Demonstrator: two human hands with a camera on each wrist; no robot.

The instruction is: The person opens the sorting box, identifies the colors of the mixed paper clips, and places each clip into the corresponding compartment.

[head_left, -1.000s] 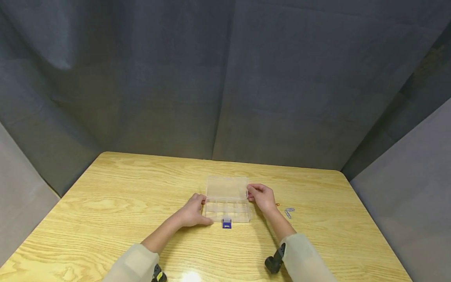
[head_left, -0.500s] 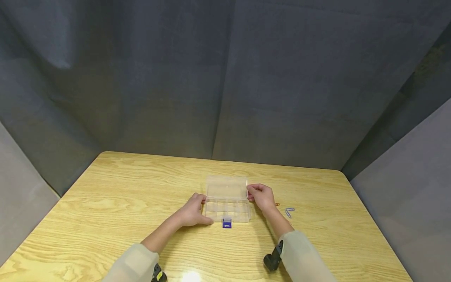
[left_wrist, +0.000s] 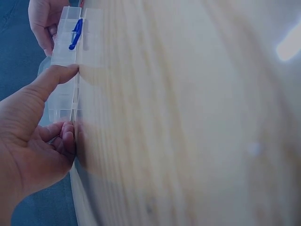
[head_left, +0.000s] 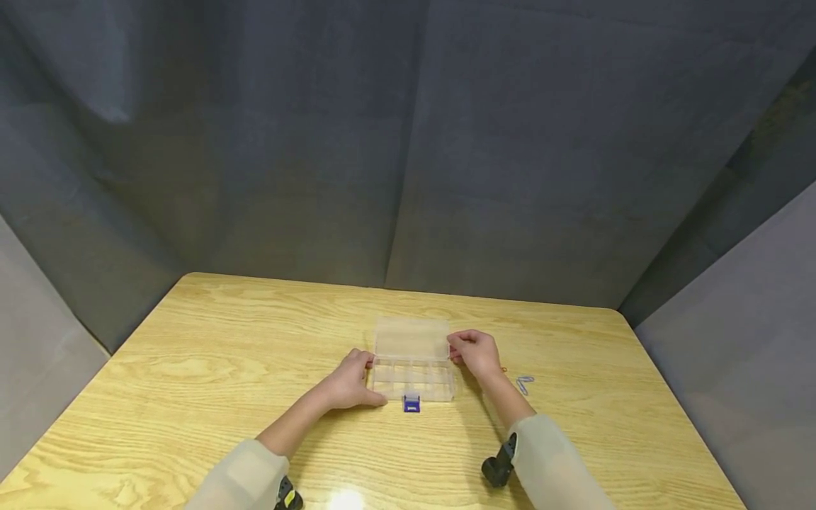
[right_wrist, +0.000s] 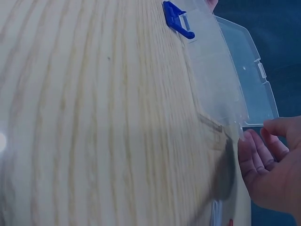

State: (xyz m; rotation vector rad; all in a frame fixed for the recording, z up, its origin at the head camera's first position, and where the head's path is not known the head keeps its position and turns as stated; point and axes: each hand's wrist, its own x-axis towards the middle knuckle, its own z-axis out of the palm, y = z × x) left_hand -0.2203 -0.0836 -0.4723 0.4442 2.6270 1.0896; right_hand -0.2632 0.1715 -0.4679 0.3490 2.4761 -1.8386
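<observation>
A clear plastic compartment box [head_left: 395, 382] lies on the table with its lid [head_left: 411, 337] raised at the back. Its blue latch [head_left: 411, 404] sits at the front edge. My left hand [head_left: 347, 382] holds the box's left end, thumb at the front corner and fingers curled at the side, as the left wrist view also shows. At the right, my right hand [head_left: 477, 353] pinches the lid's side edge near the hinge. In the right wrist view, the thumb touches the lid corner [right_wrist: 263, 123] while the other fingers curl beneath. No contents are visible in the compartments.
Right of the right hand lie a pale blue paper clip [head_left: 525, 384] and a small orange-red clip [head_left: 504, 369], partly hidden by the wrist. The wooden table [head_left: 242, 340] ends at a dark curtain [head_left: 306, 177] behind.
</observation>
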